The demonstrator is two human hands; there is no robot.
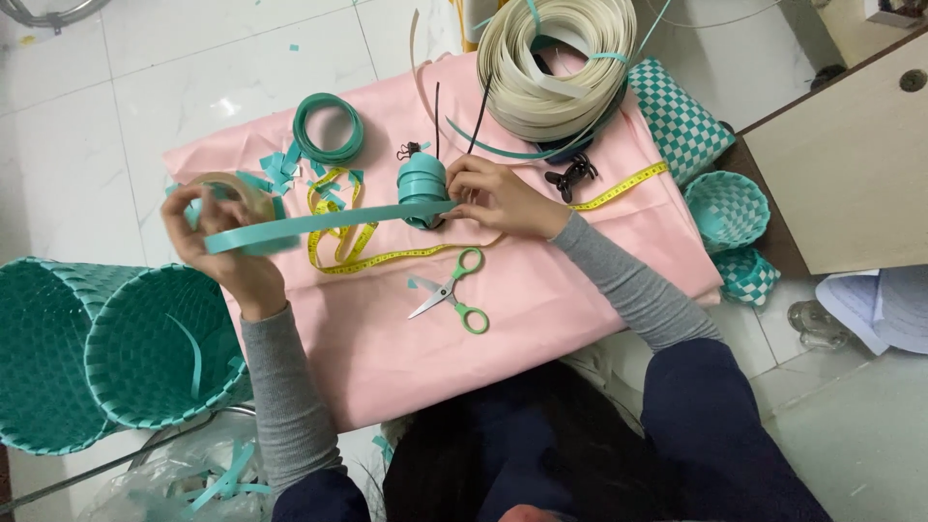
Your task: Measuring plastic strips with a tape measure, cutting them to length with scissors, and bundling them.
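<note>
your left hand (224, 253) is raised at the left, fingers curled shut around the end of a flat teal plastic strip (329, 222), with a pale roll of tape (232, 193) caught in the same grasp. the strip is smooth, ribbon-like and stiff, and runs straight across to your right hand (493, 198). that hand rests on the cloth, fingertips pinched closed on the strip's other end, right against a small teal roll (422, 184) of the same banding, which stands just left of your fingers.

under both lies a pink cloth (541, 290), smooth and lightly creased, spread over a white tiled floor (145, 87). a yellow tape measure (387, 253) loops beneath the strip and trails off to the right. scissors with green handles (452, 292) lie open just below your right hand. a black clip (570, 177) sits just to its right. a thin teal coil (329, 128) and cut teal scraps (278, 174) lie above the strip. a large coil of cream banding (556, 63) sits at the top. two woven teal baskets (106, 348) lie on their sides at the lower left; a small woven teal bowl (727, 208) and checked teal-and-white woven pieces (681, 121) sit at the right.
</note>
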